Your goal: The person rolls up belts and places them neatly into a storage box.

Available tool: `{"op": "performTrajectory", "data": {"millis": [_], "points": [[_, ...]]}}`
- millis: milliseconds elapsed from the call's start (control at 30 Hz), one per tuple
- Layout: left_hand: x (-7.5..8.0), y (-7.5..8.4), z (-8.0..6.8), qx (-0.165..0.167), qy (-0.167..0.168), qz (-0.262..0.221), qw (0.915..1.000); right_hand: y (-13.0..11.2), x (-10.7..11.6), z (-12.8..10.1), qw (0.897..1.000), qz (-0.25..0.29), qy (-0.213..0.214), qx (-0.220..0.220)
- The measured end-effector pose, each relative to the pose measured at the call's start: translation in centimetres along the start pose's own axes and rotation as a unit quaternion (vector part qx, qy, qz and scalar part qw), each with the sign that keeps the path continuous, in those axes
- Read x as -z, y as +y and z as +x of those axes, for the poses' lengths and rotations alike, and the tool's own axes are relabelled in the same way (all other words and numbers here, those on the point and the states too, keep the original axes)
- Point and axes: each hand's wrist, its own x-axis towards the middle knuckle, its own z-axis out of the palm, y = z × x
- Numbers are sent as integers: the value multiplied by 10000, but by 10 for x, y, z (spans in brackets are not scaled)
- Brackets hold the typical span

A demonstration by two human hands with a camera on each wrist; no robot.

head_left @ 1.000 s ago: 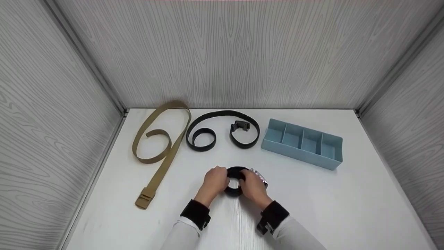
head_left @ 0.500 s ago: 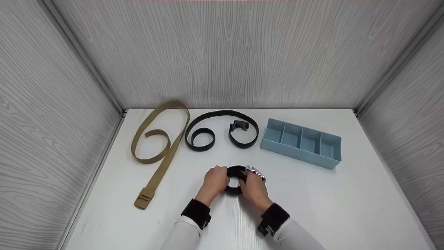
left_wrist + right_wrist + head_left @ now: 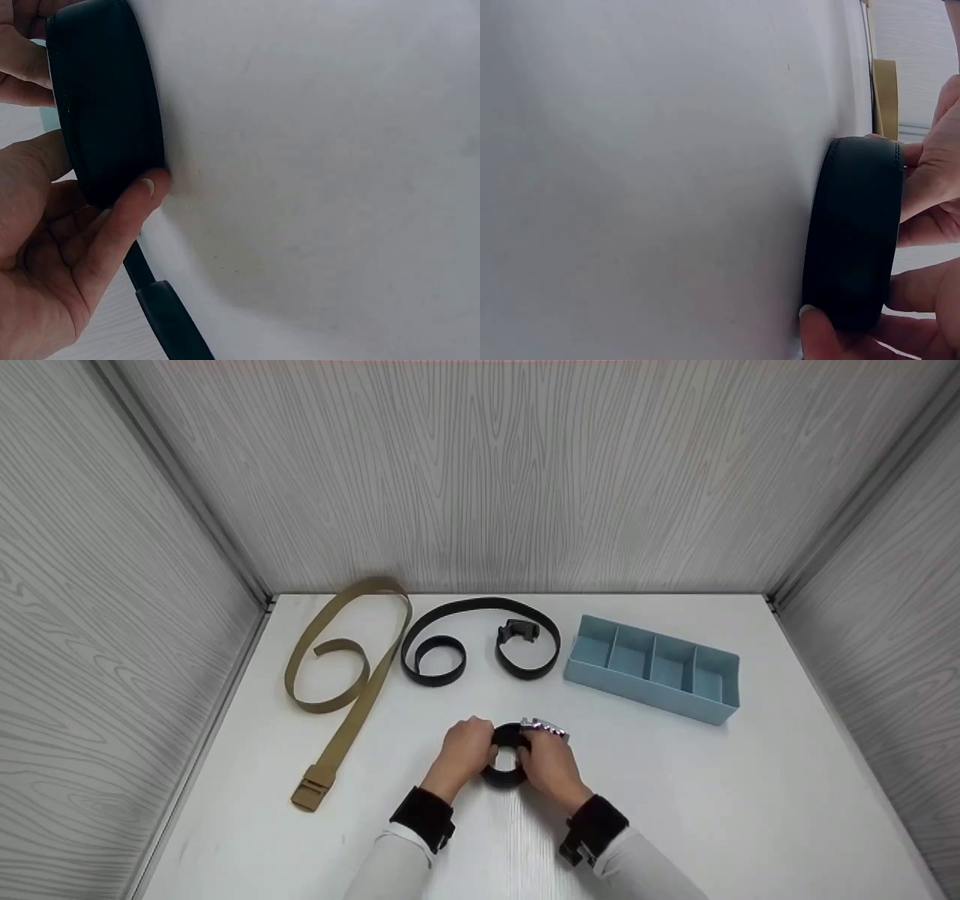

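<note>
A black belt (image 3: pixel 501 778), rolled into a ring-shaped coil, stands on edge on the white table between both hands. My left hand (image 3: pixel 466 748) grips the coil's left side; in the left wrist view the thumb lies along the lower edge of the strap (image 3: pixel 105 97). On the other side, my right hand (image 3: pixel 551 763) holds the coil, its thumb inside the ring. A shiny silver buckle (image 3: pixel 547 728) sticks out above the right hand's knuckles. Stitching shows along the strap (image 3: pixel 855 232) in the right wrist view. The right fingers are partly hidden in the head view.
Behind the hands lies a second black belt (image 3: pixel 486 604), loosely curled, with a dark clip buckle (image 3: pixel 519 631). A tan webbing belt (image 3: pixel 349 739) stretches along the left. At the back right stands a blue divided tray (image 3: pixel 646 690). Grey panels (image 3: pixel 480 480) enclose the table.
The silver buckle has swung up and leftward round the coil, from beside the right hand to above its knuckles. Both hands stay in nearly the same place.
</note>
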Motion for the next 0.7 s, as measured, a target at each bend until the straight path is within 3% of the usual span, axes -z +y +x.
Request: {"op": "performTrajectory", "data": {"millis": [133, 267, 333, 433, 567, 633, 700], "points": [[0, 0, -4, -62, 243, -17, 9997, 0, 7, 0, 9991, 85, -411, 43], [2, 5, -6, -207, 471, 112, 9986, -3, 28, 1, 9941, 34, -1067, -189], [3, 7, -7, -304, 620, 271, 9972, -4, 41, 3, 9929, 95, -1168, -220], [3, 10, -8, -479, 981, 609, 9921, -5, 57, 9, 9968, 282, -733, 125], [1, 11, -8, -784, 1631, 999, 9784, -1, 68, 16, 9964, 349, 64, 765], [1, 12, -9, -951, 1921, 1102, 9705, 3, 69, 18, 9950, 425, 77, 900], [2, 13, -9, -1108, 2153, 1143, 9635, 6, 68, 20, 9938, 613, -171, 910]]}}
